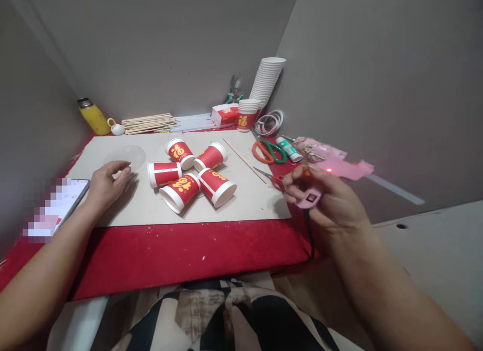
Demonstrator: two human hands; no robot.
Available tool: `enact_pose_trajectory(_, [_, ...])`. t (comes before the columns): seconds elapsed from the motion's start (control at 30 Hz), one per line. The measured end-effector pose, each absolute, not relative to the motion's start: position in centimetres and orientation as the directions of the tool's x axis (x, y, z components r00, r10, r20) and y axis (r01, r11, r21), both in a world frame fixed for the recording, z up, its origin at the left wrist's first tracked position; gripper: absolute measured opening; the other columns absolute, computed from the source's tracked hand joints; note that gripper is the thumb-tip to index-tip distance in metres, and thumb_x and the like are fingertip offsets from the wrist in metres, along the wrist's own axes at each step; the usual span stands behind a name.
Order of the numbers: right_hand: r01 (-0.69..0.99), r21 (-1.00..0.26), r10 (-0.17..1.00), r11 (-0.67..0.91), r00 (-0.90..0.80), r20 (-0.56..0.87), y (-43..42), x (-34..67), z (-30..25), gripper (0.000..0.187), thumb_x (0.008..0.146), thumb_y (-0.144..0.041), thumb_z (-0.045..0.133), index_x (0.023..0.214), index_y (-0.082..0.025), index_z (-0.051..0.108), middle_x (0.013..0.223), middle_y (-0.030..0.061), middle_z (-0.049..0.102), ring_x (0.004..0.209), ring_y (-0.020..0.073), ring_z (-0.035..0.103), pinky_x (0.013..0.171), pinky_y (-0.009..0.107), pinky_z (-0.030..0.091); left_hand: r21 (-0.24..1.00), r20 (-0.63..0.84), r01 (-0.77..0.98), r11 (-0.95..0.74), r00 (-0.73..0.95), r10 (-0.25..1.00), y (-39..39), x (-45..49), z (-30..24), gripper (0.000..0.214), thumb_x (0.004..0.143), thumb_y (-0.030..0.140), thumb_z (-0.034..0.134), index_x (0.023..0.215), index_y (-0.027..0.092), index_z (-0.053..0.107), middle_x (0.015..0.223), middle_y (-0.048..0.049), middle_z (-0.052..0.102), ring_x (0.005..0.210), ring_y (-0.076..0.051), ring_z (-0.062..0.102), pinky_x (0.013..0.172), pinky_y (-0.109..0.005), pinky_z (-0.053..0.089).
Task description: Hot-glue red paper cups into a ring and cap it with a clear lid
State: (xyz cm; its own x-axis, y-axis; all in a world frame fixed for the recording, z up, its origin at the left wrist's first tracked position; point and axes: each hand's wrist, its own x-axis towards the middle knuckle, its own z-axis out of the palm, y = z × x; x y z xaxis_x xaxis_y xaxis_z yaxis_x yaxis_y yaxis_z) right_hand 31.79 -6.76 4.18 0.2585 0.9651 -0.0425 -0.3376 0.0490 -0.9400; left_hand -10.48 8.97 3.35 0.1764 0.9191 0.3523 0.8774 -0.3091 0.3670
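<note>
My right hand (320, 195) is wrapped round the handle of a pink hot glue gun (354, 170), held above the table's right side. A red light glows on it, a clear glue stick (400, 190) sticks out of its rear, and a black cord (310, 235) hangs from the handle. My left hand (113, 182) rests on the board's left part, fingers loosely bent and thumb apart, beside a clear round plastic piece (130, 156); whether it touches this I cannot tell. Between my hands, several red paper cups (181, 191) lie on their sides in a ring, bottoms inward.
A pale board (241, 215) covers much of the red cloth (158, 255). Scissors (269, 152), a glue tube (289, 149) and a thin stick (245, 161) lie right. Behind stand stacked cups (266, 82), wooden sticks (147, 123) and a yellow bottle (94, 117). A phone (60, 210) lies left.
</note>
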Motion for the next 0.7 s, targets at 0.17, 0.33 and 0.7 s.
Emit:
enact_pose_trajectory(0.17, [-0.300, -0.953, 0.940, 0.044, 0.336, -0.062, -1.8, 32.2, 6.1, 0.024, 0.066, -0.036, 0.083, 0.068, -0.024, 0.062, 0.069, -0.0031, 0.064, 0.051, 0.0085, 0.047, 0.044, 0.023, 0.046, 0.598, 0.437, 0.702, -0.387, 0.119, 0.892, 7.2, -8.5, 4.3, 0.028, 0.088, 0.045, 0.057, 0.090, 0.021, 0.071, 0.095, -0.0057, 0.077, 0.087, -0.022, 0.069, 0.085, -0.034, 0.054])
enact_pose_trajectory(0.33, [-0.229, -0.971, 0.906, 0.075, 0.421, -0.029, 4.0, 31.8, 6.6, 0.015, 0.078, -0.030, 0.073, 0.072, -0.030, 0.060, 0.072, -0.0025, 0.066, 0.056, 0.0130, 0.054, 0.047, 0.027, 0.051, 0.718, 0.369, 0.573, -0.396, 0.170, 0.914, 6.2, -7.1, 4.5, 0.027, 0.087, 0.046, 0.062, 0.088, 0.020, 0.071, 0.091, -0.0037, 0.075, 0.086, -0.020, 0.068, 0.082, -0.030, 0.052])
enact_pose_trajectory(0.7, [-0.030, -0.994, 0.923, -0.107, 0.369, -0.110, 8.5, 29.0, 2.7, 0.007, 0.082, -0.020, 0.063, 0.077, -0.017, 0.060, 0.069, 0.0041, 0.066, 0.055, 0.0103, 0.060, 0.045, 0.020, 0.053, 0.878, 0.166, 0.429, -0.215, 0.148, 0.975, 6.5, -7.3, 3.7, 0.036, 0.085, 0.054, 0.067, 0.087, 0.019, 0.069, 0.085, -0.0019, 0.071, 0.080, -0.018, 0.063, 0.074, -0.029, 0.047])
